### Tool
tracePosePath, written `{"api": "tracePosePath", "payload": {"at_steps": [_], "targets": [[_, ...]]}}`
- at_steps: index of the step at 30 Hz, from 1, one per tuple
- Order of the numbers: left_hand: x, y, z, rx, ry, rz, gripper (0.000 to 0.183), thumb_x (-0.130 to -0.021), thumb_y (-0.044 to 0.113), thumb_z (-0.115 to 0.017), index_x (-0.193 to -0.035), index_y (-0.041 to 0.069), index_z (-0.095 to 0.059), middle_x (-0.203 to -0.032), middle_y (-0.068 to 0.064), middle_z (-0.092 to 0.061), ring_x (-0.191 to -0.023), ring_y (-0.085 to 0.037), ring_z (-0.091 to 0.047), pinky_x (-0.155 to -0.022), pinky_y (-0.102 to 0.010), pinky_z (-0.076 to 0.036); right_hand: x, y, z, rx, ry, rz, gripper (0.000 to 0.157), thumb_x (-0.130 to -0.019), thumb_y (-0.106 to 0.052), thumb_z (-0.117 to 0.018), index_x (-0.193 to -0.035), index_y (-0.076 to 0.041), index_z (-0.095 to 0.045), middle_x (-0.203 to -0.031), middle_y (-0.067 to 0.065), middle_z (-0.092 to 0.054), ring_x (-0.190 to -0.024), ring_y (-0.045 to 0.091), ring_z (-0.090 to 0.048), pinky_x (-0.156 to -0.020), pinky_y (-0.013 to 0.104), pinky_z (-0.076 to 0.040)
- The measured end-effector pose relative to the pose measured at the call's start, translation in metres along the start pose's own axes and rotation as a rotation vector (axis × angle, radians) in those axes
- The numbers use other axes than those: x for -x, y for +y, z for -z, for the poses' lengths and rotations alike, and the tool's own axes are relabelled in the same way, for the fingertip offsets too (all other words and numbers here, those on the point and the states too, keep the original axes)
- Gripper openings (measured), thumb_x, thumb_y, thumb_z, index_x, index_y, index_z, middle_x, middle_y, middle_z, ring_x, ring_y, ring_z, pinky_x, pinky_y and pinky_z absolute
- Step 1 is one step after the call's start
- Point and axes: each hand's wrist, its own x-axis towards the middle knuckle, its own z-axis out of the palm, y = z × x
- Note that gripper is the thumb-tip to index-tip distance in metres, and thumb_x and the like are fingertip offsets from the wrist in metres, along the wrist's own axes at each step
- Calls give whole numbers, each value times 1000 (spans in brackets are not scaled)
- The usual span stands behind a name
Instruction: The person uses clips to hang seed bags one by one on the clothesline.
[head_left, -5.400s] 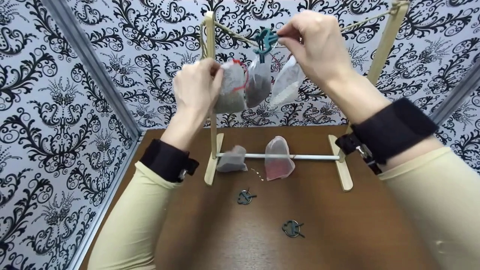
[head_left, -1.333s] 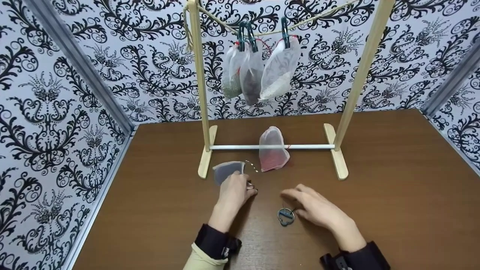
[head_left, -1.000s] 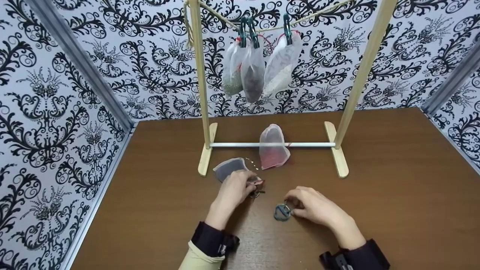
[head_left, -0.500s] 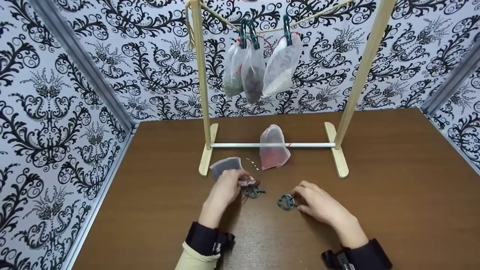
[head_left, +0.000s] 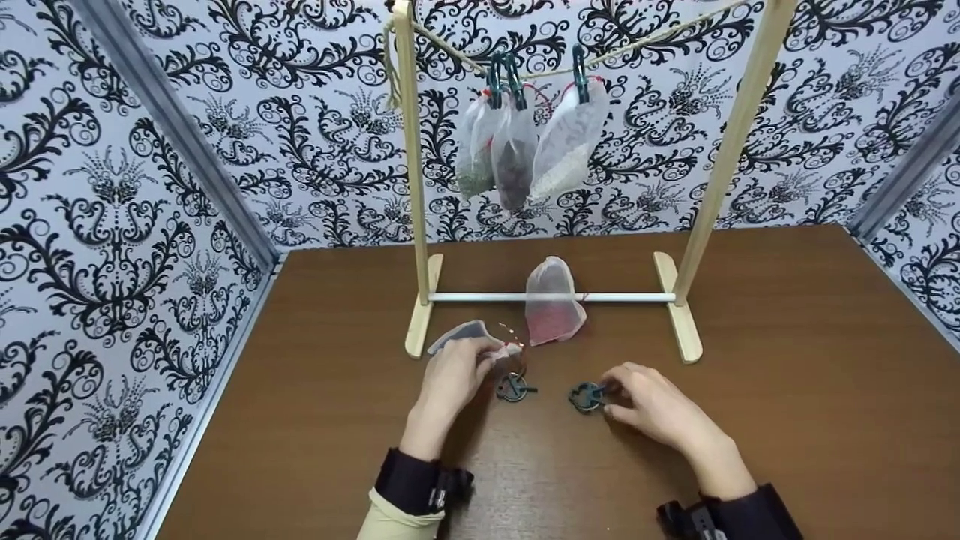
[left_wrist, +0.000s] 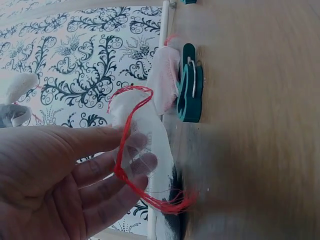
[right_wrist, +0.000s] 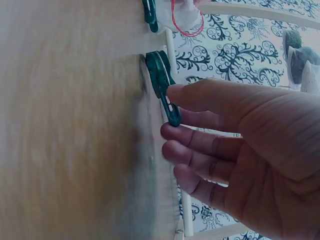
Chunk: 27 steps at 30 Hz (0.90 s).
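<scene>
My left hand (head_left: 448, 375) pinches the gathered top of a white mesh bag (left_wrist: 159, 145) between thumb and fingers. Its red drawstring (left_wrist: 131, 120) hangs loose across the fingers, and dark contents show in the end resting on the table. Opposite, my right hand (head_left: 660, 405) holds one arm of a green clothespin (right_wrist: 159, 72) between thumb and forefinger; the other fingers are loosely bent. A second green clothespin (head_left: 513, 388) lies on the table just in front of the left hand. Part of the bag is hidden behind that hand in the head view.
A wooden rack (head_left: 415, 165) carries a sagging rope (head_left: 660, 37). Three filled mesh bags (head_left: 514, 157) hang there from green clothespins. Another bag with pink contents (head_left: 553, 319) lies against the white crossbar (head_left: 630, 298). Light crumbs are scattered near it on the brown table (head_left: 795, 360).
Both hands have come down from the rope to the table. The left has taken hold of the bag and raised its top slightly; the right has gripped a clothespin and shifted it away from me.
</scene>
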Motion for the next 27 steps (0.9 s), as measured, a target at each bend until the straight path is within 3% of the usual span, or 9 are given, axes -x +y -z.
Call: {"api": "tracePosePath", "payload": {"at_steps": [4, 10, 15, 22, 27], "targets": [[0, -2, 2, -18, 56, -21, 17, -90, 17, -72, -106, 19, -77, -101, 1, -78, -95, -22, -73, -78, -40, -58, -2, 4, 4, -15, 40, -29, 27, -83, -12, -79, -106, -1, -69, -98, 6, -70, -84, 17, -63, -71, 31, -53], [1, -7, 6, 16, 109, 29, 15, -91, 18, -71, -105, 17, -77, -102, -5, -78, -88, -29, -75, -71, -45, -59, -3, 7, 1, -27, 115, -22, 30, -81, -11, -81, -106, 0, -68, -97, 8, -69, -83, 19, -64, -71, 29, -53], [-1, -8, 8, 31, 129, 34, 15, -92, 20, -70, -105, 15, -77, -101, -7, -78, -88, -28, -75, -70, -45, -59, -2, 9, -1, -24, 165, -13, 31, -79, -9, -82, -106, -1, -69, -96, 7, -70, -83, 19, -64, -72, 30, -53], [-3, -6, 10, 44, 127, 14, 15, -92, 16, -71, -106, 14, -77, -96, -2, -79, -90, -23, -76, -71, -41, -60, 1, 12, -1, -12, 135, -67, 30, -82, -11, -80, -109, -4, -70, -106, 7, -71, -99, 25, -67, -82, 40, -55], [-2, -8, 13, 59, 127, -6, 15, -92, 16, -71, -106, 15, -77, -100, -3, -79, -92, -22, -75, -74, -40, -60, -2, 12, -1, 20, 140, -59, 30, -82, -11, -80, -109, -4, -69, -106, 6, -71, -100, 25, -66, -85, 43, -54]]}}
